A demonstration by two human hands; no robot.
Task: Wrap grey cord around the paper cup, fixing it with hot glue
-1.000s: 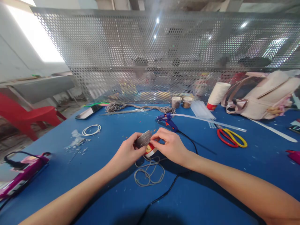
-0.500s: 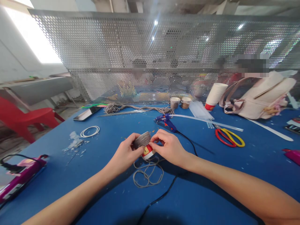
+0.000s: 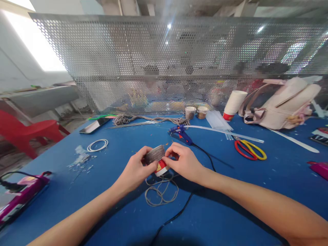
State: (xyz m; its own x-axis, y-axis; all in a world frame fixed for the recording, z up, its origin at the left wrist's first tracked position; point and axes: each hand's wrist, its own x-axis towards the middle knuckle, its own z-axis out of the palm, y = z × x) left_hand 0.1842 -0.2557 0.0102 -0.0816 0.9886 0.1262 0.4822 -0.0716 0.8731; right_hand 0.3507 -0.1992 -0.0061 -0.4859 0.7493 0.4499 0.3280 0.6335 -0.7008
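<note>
A paper cup with a red and yellow print lies tilted between my hands, its upper part wrapped in grey cord. My left hand grips the cup from the left, fingers behind and thumb in front. On the right side, my right hand is closed in a pinch at the edge of the wrapping; the cord between its fingertips is too small to make out. Loose loops of grey cord lie on the blue table below the cup.
Beyond my hands lies a blue glue gun with a black cable. Scissors, stacked cups and a bag are right. A white coil and a power strip are left. A perforated screen stands behind.
The view has shifted slightly. Both hands keep nearly the same hold, with the right fingertips still at the cup's wrapping.
</note>
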